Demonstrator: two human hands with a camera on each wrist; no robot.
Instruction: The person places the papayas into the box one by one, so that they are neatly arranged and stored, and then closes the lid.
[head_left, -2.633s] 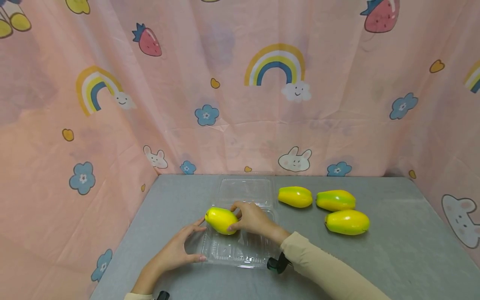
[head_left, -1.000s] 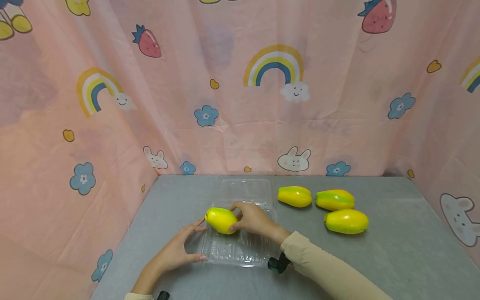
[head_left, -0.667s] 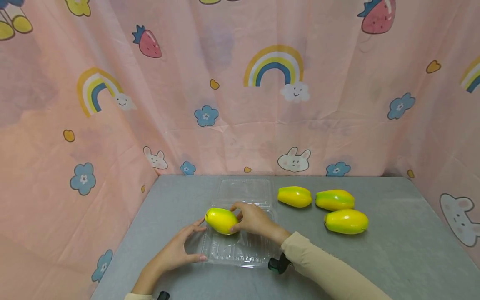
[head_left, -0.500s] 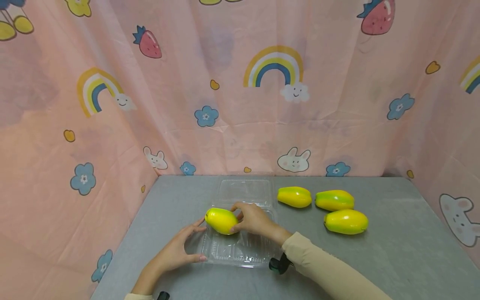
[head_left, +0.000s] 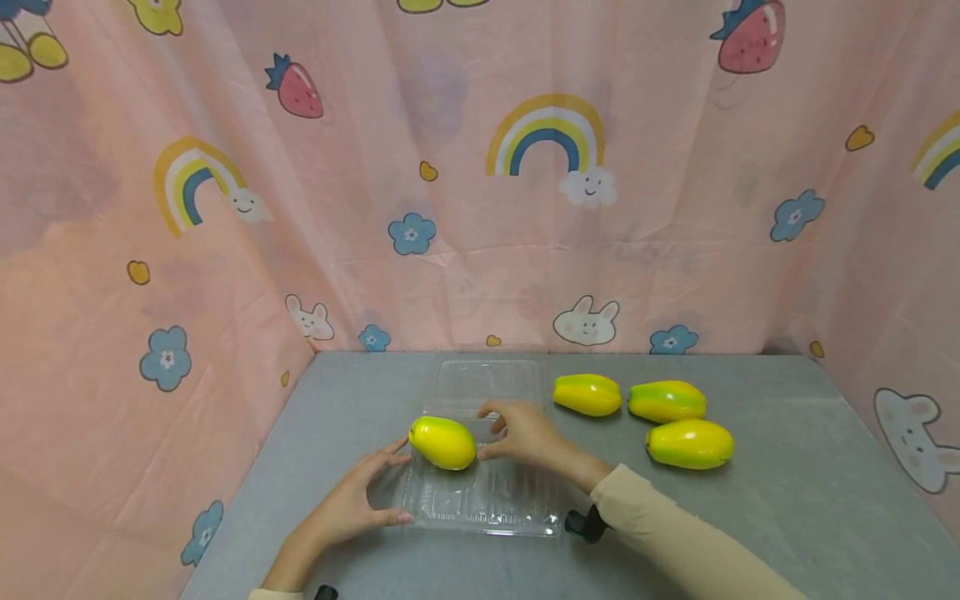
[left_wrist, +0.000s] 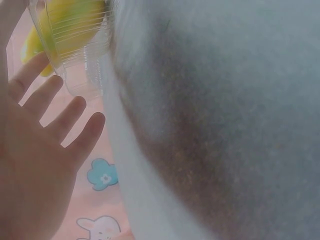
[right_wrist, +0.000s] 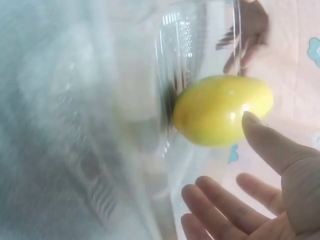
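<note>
A yellow-green papaya [head_left: 442,443] lies at the left side of a clear plastic clamshell container [head_left: 480,523], whose lid [head_left: 487,379] is folded back behind it. My left hand [head_left: 352,500] is at the container's left edge, thumb and fingers spread apart. In the left wrist view its fingers [left_wrist: 64,120] are extended beside the ribbed plastic wall. My right hand [head_left: 528,437] is over the container, just right of the papaya and holding nothing. From the right wrist, the thumb [right_wrist: 270,145] overlaps the fruit while the other fingers stand away from it.
To the right of the container lie three more papayas: one near the lid [head_left: 587,395], one farther right [head_left: 667,402], and one in front of that [head_left: 690,444]. A pink patterned curtain [head_left: 465,283] hangs behind the grey table [head_left: 810,517].
My right hand has let go of the papaya and moved slightly right, fingers off the fruit. The papaya stays in place in the container. My left hand has not visibly moved.
</note>
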